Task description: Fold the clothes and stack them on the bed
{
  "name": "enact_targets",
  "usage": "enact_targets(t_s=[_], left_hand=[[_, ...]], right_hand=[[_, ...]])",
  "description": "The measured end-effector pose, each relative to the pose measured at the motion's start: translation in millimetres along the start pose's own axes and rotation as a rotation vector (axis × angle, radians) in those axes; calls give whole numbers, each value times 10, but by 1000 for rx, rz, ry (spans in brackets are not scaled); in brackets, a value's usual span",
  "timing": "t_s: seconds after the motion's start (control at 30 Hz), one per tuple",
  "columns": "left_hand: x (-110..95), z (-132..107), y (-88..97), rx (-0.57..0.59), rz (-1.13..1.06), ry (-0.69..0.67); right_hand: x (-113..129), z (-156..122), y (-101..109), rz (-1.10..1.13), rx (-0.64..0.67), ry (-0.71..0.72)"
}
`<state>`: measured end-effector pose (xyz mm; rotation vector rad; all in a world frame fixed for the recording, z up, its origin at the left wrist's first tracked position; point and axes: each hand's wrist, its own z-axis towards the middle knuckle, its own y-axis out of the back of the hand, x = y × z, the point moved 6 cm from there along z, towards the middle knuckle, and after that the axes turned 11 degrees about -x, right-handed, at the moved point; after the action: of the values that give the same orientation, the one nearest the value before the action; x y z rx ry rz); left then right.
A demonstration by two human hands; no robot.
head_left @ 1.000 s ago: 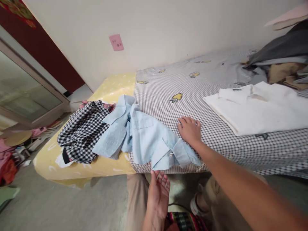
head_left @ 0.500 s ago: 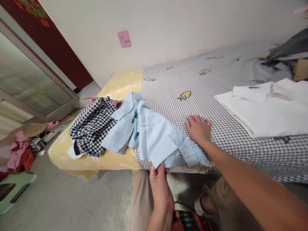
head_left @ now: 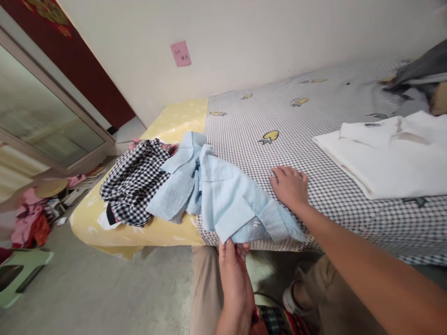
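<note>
A light blue shirt [head_left: 226, 186] lies rumpled and partly folded along the front edge of the bed. My left hand [head_left: 234, 265] pinches a corner of it between thumb and fingers at the bed's edge. To the right of the shirt, my right hand [head_left: 289, 186] rests palm down with fingers spread on the checked bedsheet [head_left: 251, 125]; the wrist is close to the shirt's right end. The shirt's left part overlaps a black-and-white checked garment [head_left: 136, 181].
A folded white garment [head_left: 394, 163] lies on the right of the bed. Yellow bedding [head_left: 174, 237] covers the left end. Dark clothes [head_left: 422, 65] are heaped at the far right. On the floor at left stand a green stool [head_left: 35, 274] and a pile of pink and red cloth [head_left: 30, 223].
My left hand has shifted its fingers slightly on the blue shirt's corner, which has moved a little to the left. My right hand has hardly moved.
</note>
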<state>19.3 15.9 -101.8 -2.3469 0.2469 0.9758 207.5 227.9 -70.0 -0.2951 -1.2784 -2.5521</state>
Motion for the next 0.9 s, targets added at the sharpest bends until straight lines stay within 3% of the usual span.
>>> enact_targets(t_s=[0.33,0.53,0.9], left_hand=[[-176,85,-49,-1,-43,-7],[-229,128,-54,32,77,-48],[-318,20,-4,214,347,-342]], right_hand=[[12,1,-3,-15,15,3],[-9,-7,-30,-43,15,10],[-37,-2,-41,0,19,6]])
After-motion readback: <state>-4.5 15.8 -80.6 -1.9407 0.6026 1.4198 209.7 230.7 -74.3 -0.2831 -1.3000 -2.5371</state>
